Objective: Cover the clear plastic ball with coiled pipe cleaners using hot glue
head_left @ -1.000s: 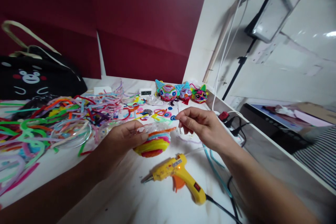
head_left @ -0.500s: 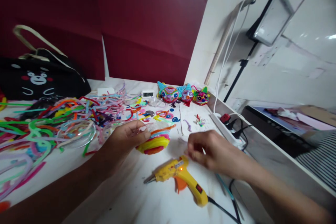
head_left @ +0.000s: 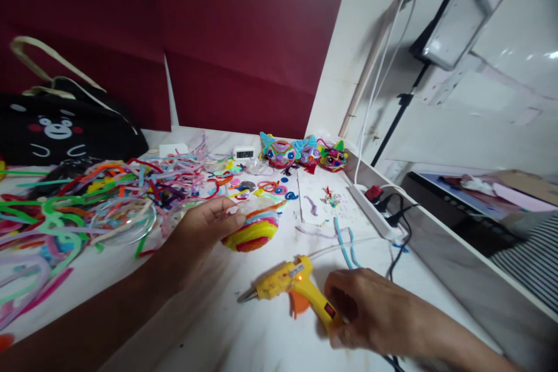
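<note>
Black bag [head_left: 56,128]: at the far left, a pale handle looped above it and a cartoon face on its front.
Fuzzy stems [head_left: 124,177]: a tangled, many-coloured heap spread over the counter [head_left: 196,325] in front of the bag.
Clear dome [head_left: 131,233]: among the stems, near the heap's right side.
Left hand [head_left: 203,235]: closed on the striped piece, thumb and fingers pinching its clear upper edge.
Striped piece [head_left: 253,237]: held up in the left hand, rounded, with yellow, orange, pink and blue bands; an orange strand sticks out to the right.
Small clock [head_left: 243,154]: behind the striped piece, near the wall.
Glue gun [head_left: 283,282]: lying on its side, metal nozzle towards the left, a small orange light glowing.
Decorated heads [head_left: 281,154]: three in a row at the back, beyond the glue gun.
Blue stem [head_left: 342,247]: bent, between the glue gun and the power strip.
Right hand [head_left: 370,311]: fingers bent about the lower end of the glue gun's handle; blur hides whether the grip is firm.
Power strip [head_left: 374,212]: along the counter's right edge, plugs fitted.
</note>
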`<state>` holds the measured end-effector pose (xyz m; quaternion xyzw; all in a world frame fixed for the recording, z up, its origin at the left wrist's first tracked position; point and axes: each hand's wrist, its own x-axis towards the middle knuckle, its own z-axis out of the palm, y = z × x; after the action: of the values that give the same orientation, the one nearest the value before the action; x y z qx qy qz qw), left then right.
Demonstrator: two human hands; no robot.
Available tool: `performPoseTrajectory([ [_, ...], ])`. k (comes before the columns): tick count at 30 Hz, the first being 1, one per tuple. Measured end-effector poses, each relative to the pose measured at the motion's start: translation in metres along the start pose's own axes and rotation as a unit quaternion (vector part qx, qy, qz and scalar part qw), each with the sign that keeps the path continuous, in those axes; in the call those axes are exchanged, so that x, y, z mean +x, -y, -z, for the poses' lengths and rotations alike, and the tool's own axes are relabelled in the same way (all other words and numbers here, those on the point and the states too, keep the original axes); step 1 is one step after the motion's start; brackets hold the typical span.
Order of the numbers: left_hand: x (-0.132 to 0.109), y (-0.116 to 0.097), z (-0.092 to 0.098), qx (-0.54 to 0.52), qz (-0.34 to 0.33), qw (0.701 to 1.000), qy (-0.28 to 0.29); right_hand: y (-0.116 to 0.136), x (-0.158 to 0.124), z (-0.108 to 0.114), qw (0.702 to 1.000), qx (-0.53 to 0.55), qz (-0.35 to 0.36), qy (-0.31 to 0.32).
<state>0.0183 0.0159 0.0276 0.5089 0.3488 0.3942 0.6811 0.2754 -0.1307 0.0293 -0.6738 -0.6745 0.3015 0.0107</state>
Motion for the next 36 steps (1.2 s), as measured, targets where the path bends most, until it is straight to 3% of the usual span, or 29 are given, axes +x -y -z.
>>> performPoseTrajectory([
  [3, -0.001, -0.001, -0.004, 0.044, -0.013, 0.998, -0.038, 0.006, 0.002, -0.01, 0.999, 0.011, 0.014, -0.027],
  [9, -0.001, -0.003, -0.004, 0.049, -0.022, 0.998, -0.041, 0.014, 0.017, -0.022, 0.994, 0.017, 0.037, -0.103],
  [15, -0.001, -0.007, -0.005, 0.049, -0.025, 0.997, -0.047, 0.01, 0.025, -0.023, 0.994, 0.074, 0.028, -0.079],
  [20, -0.001, -0.008, -0.007, 0.034, -0.015, 0.998, -0.042, 0.014, 0.022, -0.02, 0.993, 0.023, 0.051, -0.107],
  [24, 0.001, -0.005, -0.005, 0.017, 0.001, 0.999, -0.04, 0.016, 0.026, -0.018, 0.994, 0.022, 0.049, -0.096],
  [31, 0.005, 0.003, 0.0, -0.024, 0.012, 0.999, -0.017, 0.004, 0.034, -0.025, 0.986, 0.157, 0.021, -0.059],
  [36, 0.011, 0.01, 0.003, -0.08, 0.024, 0.996, -0.027, 0.002, 0.038, -0.022, 0.943, 0.334, 0.001, -0.013],
])
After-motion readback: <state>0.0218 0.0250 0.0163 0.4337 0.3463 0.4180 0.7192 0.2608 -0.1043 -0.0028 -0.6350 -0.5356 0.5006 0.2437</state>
